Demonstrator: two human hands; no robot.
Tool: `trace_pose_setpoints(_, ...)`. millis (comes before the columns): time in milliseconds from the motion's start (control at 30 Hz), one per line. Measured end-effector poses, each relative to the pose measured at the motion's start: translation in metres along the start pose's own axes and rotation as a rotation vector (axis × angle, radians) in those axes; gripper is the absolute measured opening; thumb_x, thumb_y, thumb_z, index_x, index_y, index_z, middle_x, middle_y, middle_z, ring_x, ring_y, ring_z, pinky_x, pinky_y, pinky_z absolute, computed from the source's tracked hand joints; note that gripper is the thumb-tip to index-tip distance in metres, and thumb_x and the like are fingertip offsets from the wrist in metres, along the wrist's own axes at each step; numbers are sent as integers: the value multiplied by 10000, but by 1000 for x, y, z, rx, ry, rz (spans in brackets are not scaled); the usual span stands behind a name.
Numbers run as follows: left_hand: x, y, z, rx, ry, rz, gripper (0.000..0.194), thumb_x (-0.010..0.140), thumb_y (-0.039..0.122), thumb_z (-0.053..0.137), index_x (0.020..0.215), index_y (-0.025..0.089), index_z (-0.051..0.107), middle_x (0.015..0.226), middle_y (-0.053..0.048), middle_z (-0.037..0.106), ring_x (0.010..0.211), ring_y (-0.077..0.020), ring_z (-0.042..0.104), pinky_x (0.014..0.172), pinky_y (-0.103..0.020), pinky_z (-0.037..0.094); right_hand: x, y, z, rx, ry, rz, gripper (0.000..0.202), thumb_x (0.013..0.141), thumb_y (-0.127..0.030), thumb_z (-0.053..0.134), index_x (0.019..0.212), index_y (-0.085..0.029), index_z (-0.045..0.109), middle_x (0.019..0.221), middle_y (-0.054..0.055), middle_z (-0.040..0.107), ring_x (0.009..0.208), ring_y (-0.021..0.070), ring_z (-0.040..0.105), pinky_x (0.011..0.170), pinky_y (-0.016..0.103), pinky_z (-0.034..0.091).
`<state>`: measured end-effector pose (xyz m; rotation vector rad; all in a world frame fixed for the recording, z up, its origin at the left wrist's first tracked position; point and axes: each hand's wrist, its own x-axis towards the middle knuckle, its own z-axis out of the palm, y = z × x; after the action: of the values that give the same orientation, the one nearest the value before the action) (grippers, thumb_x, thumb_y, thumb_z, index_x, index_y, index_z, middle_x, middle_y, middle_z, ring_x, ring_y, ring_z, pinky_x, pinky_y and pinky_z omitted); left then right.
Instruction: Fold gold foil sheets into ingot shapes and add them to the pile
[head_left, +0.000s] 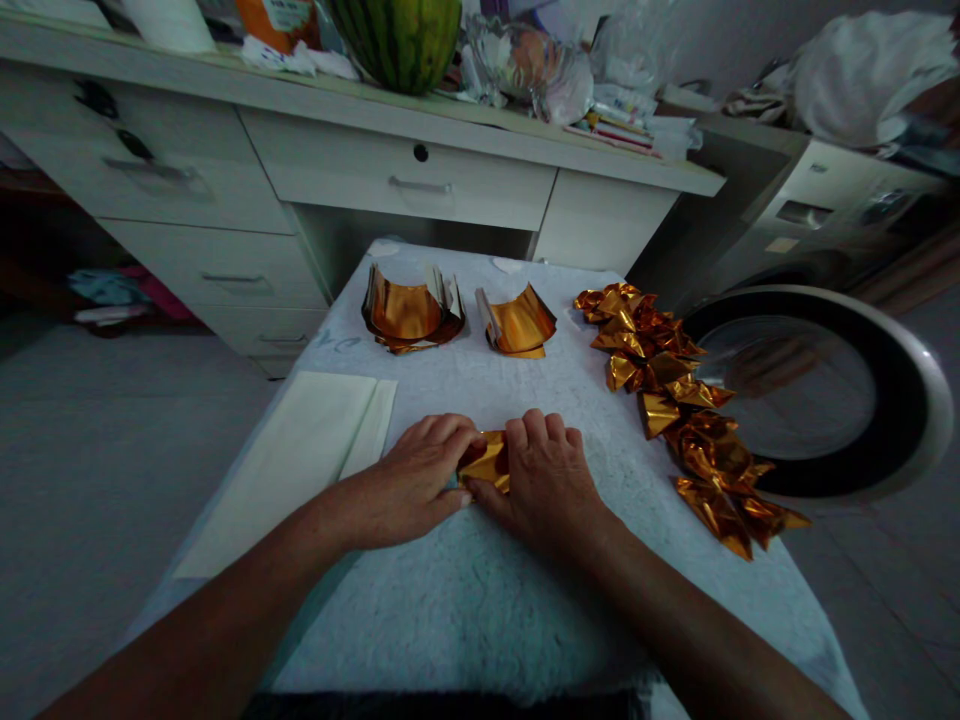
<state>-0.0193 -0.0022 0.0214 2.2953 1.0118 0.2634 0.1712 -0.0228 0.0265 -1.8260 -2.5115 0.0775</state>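
Note:
A sheet of shiny gold foil paper (487, 460) lies on the cloth-covered table in front of me, between my two hands. My left hand (424, 475) grips its left end, thumb below and fingers above. On the right end, my right hand (544, 475) presses down with its thumb along the near edge. Both hands cover much of the sheet, so its full outline is hidden. Beyond them stand two curled stacks of gold foil sheets, a larger stack (409, 310) and a smaller stack (521, 322). Folded gold foil pieces (664, 365) form a row along the right side.
White folded paper (292, 455) lies at the table's left. A white drawer desk (405, 170) stands behind, bearing a watermelon (401, 40) and a glass bowl (525, 60). At right, a washing machine's round door (926, 400) hangs open beside the table.

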Motion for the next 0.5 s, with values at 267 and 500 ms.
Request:
trace_pose_setpoints(267,6,-2,7,11,115,-31,208,935,191,400,1082,224,544,1113,-50,551,1040,-228,487,945,-424,407,-3,6,-3,54,-13,-12,388,880,-535,523,1011,-172,558,1027,125,558,952,303,474,796,447,380)
trace_pose_setpoints(500,6,0,12,104,143,-57,208,866,189,538,1073,216,543,1112,-47,552,1033,-246,487,908,-421,417,6,23,-1,180,1,2,119,889,-282,590,970,-200,620,1018,74,586,938,252,480,783,378,344)
